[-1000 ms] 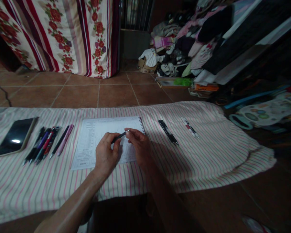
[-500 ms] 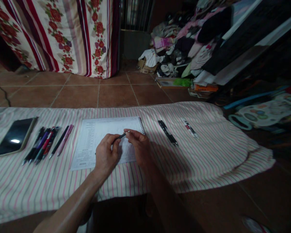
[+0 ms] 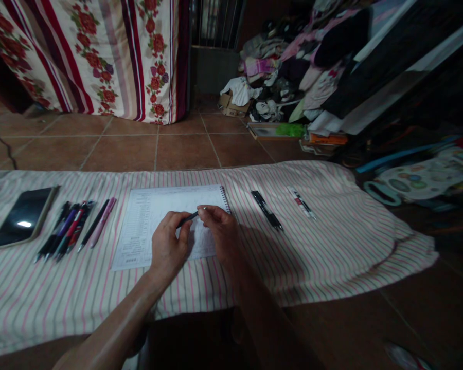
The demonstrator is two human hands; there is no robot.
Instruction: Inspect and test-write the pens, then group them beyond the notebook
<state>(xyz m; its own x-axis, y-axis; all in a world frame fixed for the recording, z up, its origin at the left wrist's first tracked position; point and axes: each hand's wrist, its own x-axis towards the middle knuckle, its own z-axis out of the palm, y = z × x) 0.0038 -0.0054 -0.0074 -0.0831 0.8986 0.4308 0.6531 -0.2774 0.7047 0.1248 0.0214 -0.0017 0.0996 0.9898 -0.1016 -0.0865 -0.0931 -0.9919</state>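
Observation:
Both hands meet over a spiral notebook (image 3: 154, 210) lying on a pink-striped cloth (image 3: 332, 241). My left hand (image 3: 168, 247) is closed around the lower part of a dark pen (image 3: 189, 218). My right hand (image 3: 223, 234) pinches the pen's upper, silver-tipped end. The pen slants between the two hands just above the page. To the left of the notebook lies a row of several pens (image 3: 71, 227), and beyond them a dark phone (image 3: 21, 217).
A black pen (image 3: 267, 209) and a white-and-red pen (image 3: 301, 202) lie on the cloth to the right. Brown floor tiles (image 3: 139, 149) stretch behind. A floral bedspread (image 3: 100, 56) hangs at back left. Piled clothes (image 3: 293, 67) and a paint palette (image 3: 420, 180) crowd the right.

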